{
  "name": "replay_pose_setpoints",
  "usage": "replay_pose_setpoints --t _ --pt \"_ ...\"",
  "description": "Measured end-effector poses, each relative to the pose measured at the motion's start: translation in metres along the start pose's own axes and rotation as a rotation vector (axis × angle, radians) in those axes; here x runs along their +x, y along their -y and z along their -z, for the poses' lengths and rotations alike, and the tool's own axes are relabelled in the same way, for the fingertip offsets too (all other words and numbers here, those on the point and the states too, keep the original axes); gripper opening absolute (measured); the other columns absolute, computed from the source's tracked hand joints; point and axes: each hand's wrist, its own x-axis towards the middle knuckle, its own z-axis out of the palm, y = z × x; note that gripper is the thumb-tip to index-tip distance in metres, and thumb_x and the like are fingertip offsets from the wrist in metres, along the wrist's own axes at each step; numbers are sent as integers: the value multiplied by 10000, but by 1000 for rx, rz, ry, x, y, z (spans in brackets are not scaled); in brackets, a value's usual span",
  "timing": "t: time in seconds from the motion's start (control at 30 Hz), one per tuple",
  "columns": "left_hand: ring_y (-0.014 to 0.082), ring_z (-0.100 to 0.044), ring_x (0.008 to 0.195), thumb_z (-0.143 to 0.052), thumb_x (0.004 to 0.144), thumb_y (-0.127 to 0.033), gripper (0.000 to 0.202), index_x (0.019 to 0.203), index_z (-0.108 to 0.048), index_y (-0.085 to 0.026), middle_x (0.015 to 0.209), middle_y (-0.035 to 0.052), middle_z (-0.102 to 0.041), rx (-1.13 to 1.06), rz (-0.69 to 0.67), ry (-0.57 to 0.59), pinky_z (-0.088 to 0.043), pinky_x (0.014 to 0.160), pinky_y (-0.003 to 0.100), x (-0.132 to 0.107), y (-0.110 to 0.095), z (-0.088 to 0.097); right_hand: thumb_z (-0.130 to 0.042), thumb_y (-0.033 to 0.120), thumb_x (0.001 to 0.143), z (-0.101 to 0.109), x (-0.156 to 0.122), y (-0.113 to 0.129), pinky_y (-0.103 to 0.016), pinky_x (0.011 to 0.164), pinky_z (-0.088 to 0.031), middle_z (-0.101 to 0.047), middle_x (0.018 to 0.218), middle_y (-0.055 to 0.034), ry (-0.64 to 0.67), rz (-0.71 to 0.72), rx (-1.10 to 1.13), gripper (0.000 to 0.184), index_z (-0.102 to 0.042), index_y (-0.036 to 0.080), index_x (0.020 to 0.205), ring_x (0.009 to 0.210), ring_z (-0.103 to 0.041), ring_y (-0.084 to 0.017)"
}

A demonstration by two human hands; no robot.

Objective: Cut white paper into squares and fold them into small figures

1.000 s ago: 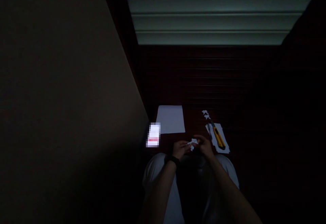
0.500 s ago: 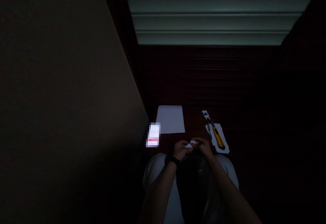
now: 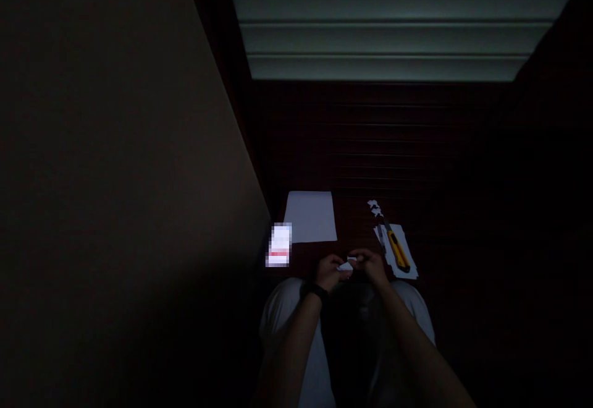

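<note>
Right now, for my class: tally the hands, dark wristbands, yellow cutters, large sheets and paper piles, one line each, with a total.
Hands (left hand, right hand): 2
Dark wristband: 1
Yellow cutter: 1
Large sheet: 1
Paper pile: 1
Total: 6

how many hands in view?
2. The left hand, dark band at its wrist, and the right hand opposite it, both holding small white paper above the knees. No others show, though the dark areas could hide some.
</note>
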Motion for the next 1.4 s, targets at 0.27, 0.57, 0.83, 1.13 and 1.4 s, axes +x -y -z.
replay_pose_setpoints --t 0.27,0.57,0.83,1.13,1.4 --pt "142 -601 565 -801 442 -174 341 711 -595 -138 637 12 -636 11 -28 -2 -440 509 213 0 -1 1 -766 318 489 -1 -2 4 -278 547 -438 -604 629 4 -10 20 31 427 -651 184 877 562 -547 -156" --pt "141 -596 581 -800 440 -152 409 809 -624 -136 673 21 -634 7 -32 19 -443 512 214 -3 -6 -1 -740 240 477 0 -1 5 -255 486 -394 -588 520 19 -6 -52 69 254 -670 162 708 474 -513 -128" --pt "156 -618 653 -771 547 -301 448 949 -653 -144 838 85 -669 -21 -2 76 -439 491 195 -8 -19 0 -728 243 471 3 -3 10 -281 552 -437 -630 571 1 24 -89 146 296 -678 169 754 539 -574 -160" --pt "137 -593 549 -804 494 -272 516 964 -647 -127 678 49 -656 -20 19 78 -429 476 207 -7 -14 1 -719 258 494 1 0 3 -274 534 -414 -602 552 17 -39 -89 145 274 -668 165 746 515 -548 -146" --pt "137 -595 571 -818 431 -154 620 1022 -630 -140 719 52 -668 -7 16 97 -444 523 226 -6 -13 0 -696 227 489 1 0 4 -258 507 -382 -505 462 56 -23 -40 108 209 -657 175 688 460 -472 -114"
